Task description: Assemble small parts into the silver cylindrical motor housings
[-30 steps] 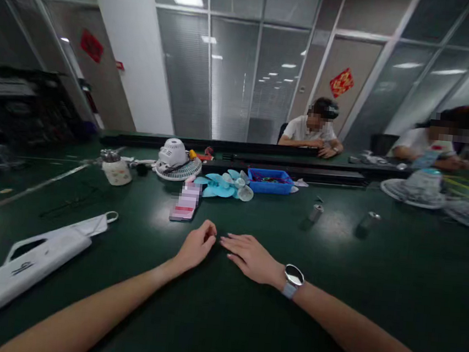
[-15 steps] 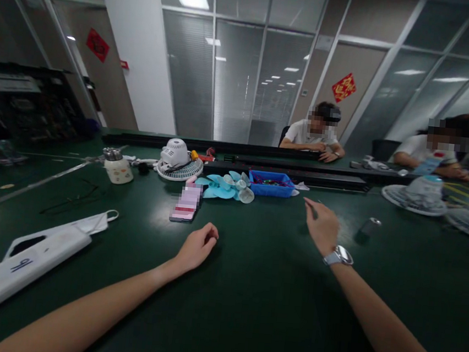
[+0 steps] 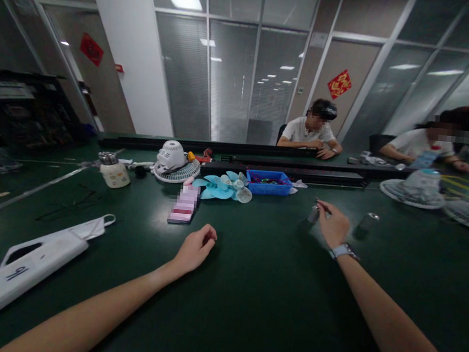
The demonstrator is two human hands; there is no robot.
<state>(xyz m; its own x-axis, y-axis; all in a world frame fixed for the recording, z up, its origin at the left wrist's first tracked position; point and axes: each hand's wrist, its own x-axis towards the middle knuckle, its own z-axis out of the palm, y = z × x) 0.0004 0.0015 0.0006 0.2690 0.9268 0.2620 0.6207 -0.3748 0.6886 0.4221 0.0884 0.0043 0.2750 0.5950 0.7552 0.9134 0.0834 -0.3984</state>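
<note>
My left hand (image 3: 196,248) rests on the green table, fingers loosely curled, and nothing shows in it. The pink phone (image 3: 184,204) lies beyond it. At the right, my right hand (image 3: 333,223) is just beside a small silver metal cylinder (image 3: 312,213) that stands on the table. Its thumb and fingers point left, slightly apart, close to the cylinder's top; whether they touch it is hard to tell. A second such cylinder (image 3: 367,225) stands right of that hand. Behind the phone lie light blue fan blades (image 3: 220,188) in a heap.
A blue bin (image 3: 269,189) of small parts stands beside the blades. Farther left are a white fan body (image 3: 173,156) and a cream bottle (image 3: 114,173). A long white device (image 3: 21,277) lies at the left. Black rails (image 3: 292,175) cross the back; two people sit beyond.
My right hand has shifted right and drawn back, uncovering the nearer silver cylinder, which stays standing. My left hand rests as before. The view has turned slightly.
</note>
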